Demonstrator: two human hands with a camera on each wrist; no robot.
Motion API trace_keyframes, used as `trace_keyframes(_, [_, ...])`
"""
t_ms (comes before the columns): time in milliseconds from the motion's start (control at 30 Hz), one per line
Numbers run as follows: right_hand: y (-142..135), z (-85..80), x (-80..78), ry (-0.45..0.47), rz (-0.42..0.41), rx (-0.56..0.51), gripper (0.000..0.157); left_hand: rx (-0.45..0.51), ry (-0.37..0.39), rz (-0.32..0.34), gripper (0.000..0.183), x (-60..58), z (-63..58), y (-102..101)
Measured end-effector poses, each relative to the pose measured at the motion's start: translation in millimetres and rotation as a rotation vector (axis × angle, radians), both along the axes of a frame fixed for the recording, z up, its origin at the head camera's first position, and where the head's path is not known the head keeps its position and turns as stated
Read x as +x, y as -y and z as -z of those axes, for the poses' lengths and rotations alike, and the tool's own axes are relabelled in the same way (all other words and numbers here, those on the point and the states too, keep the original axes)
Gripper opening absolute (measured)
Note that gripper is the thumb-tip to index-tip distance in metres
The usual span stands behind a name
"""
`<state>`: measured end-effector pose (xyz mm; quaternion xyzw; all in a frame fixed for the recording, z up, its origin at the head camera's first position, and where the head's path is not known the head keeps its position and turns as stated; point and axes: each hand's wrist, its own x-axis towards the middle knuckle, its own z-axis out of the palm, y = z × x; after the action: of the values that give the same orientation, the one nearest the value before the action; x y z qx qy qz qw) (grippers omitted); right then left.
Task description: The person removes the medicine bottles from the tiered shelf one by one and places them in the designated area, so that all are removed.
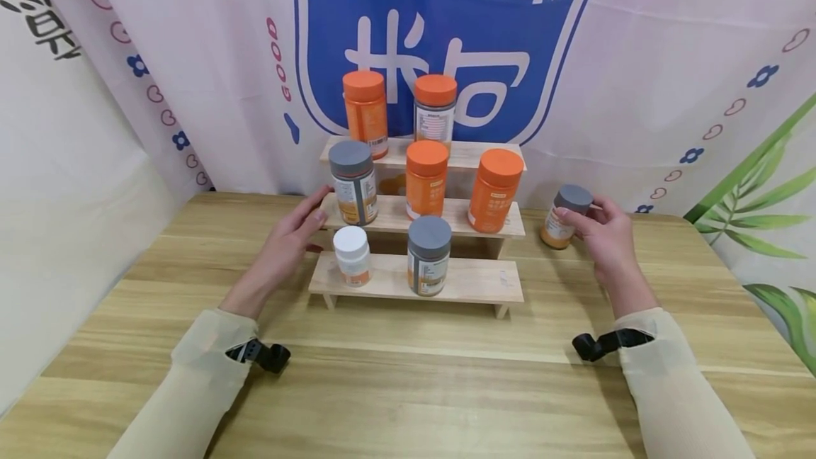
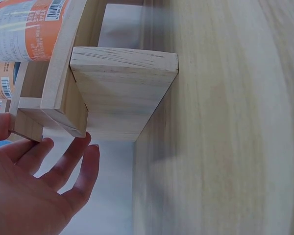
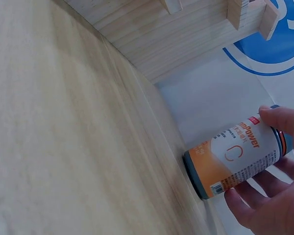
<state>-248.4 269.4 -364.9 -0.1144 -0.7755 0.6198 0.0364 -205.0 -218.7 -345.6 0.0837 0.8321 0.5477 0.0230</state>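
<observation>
A tiered wooden shelf [image 1: 472, 280] stands on the table with its left end next to my left hand [image 1: 287, 239]. In the left wrist view, the fingers of my left hand [image 2: 44, 186] are spread and loosely bent, with the thumb and fingertips at the ends of the boards. To the right of the shelf, my right hand [image 1: 605, 232] holds a grey-lidded supplement jar [image 1: 561, 222] between thumb and fingers near its lid. The right wrist view shows the jar's orange and white label [image 3: 235, 152], its dark base close to the tabletop; contact there is unclear.
The top tier bears an orange jar [image 1: 366, 115] and an orange-lidded jar [image 1: 435, 112]. On the middle tier are a grey-lidded jar [image 1: 353, 186] and two orange jars [image 1: 427, 183]. A small white bottle [image 1: 353, 257] and a grey-lidded jar [image 1: 429, 257] stand lowest. A printed curtain hangs behind.
</observation>
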Motion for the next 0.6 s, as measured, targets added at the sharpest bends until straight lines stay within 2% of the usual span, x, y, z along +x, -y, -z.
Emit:
trace_keyframes(333, [-1,-7.3,-0.4,0.040,-0.016,0.075,0.090,-0.011,0.008,0.002,0.061,-0.5,-0.4,1])
trace_keyframes(600, [8,-23.6,3.8,-0.037,0.033,0.078,0.085,-0.011,0.003,0.004,0.061,-0.4,0.0,2])
